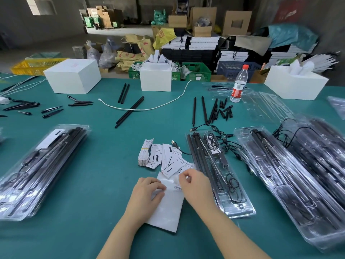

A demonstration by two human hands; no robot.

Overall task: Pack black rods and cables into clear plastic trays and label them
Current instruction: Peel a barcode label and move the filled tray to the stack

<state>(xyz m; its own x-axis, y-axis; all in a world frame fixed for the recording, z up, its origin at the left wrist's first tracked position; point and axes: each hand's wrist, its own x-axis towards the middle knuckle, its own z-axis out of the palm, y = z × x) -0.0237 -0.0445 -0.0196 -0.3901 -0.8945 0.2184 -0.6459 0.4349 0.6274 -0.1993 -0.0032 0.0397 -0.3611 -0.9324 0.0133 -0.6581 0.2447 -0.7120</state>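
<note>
Green counter [104,165] in a cluttered warehouse, boxes and crates piled up behind it. Both hands were down at the near edge working on a white label sheet [166,208]. The left hand [147,193] lay on the sheet with fingers curled, pinning it, and the right hand [194,184] was pinching a small barcode sticker [177,187] at the sheet's top edge, so looks like mid-peel to me.

What mattered for the next bit: the open tray [222,176], already loaded with rods and a cable, sat just right of the right hand, long axis running away from the person and leaning a bit left at the far end. So the right hand was clearly the closer one and would only need a short hop right to stick it. Loose cards [169,157] were scattered just beyond the hands, and filled stacks [43,165] were well off to the left.
</note>
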